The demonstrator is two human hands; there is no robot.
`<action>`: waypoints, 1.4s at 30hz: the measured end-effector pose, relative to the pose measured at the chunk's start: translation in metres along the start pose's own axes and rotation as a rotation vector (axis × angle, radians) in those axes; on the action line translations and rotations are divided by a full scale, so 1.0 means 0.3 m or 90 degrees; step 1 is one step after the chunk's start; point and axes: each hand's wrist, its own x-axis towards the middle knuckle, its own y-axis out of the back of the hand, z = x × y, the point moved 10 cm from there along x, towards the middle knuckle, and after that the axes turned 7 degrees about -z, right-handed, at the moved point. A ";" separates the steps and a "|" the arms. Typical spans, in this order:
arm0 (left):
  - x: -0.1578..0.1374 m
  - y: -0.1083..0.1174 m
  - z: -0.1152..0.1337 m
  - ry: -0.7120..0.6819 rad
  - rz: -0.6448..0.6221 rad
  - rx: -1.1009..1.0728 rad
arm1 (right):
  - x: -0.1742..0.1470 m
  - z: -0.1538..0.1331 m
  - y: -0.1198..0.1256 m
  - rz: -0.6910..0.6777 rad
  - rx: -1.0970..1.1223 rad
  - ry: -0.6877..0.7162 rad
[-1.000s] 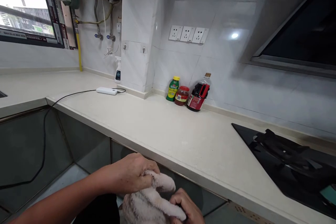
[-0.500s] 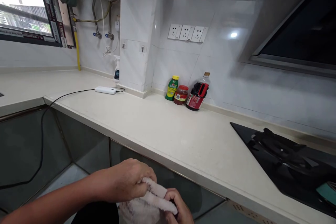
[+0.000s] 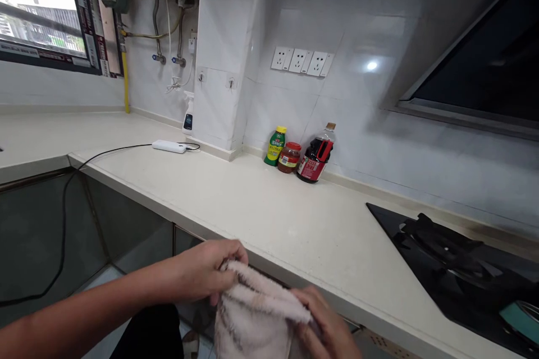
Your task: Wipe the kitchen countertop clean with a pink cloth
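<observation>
In the head view, a cloth hangs at the lower middle of the frame, its bottom cut off by the frame. It is fluffy and pale pinkish white, with darker greyish streaks on the left. Its upper part is doubled into a thick, soft fold that slopes down to the right. The left hand pinches the upper left end between thumb and curled fingers; the right hand, slightly blurred, grasps the other end.

Just beyond the fold, the front edge of the pale worktop slants from left of centre to the lower right. The worktop runs back to a bottle and two jars near the wall, and right to the black hob. Dark cupboard doors stand below.
</observation>
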 end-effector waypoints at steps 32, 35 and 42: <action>0.231 0.443 -0.201 -0.081 0.380 0.186 | 0.341 0.082 0.095 -0.101 -0.304 -0.055; 0.214 0.375 -0.185 -0.104 0.314 0.172 | 0.246 0.192 0.111 -0.113 -0.301 -0.123; 0.280 0.100 -0.092 -0.129 0.108 0.308 | 0.173 0.260 0.175 -0.052 -0.235 -0.141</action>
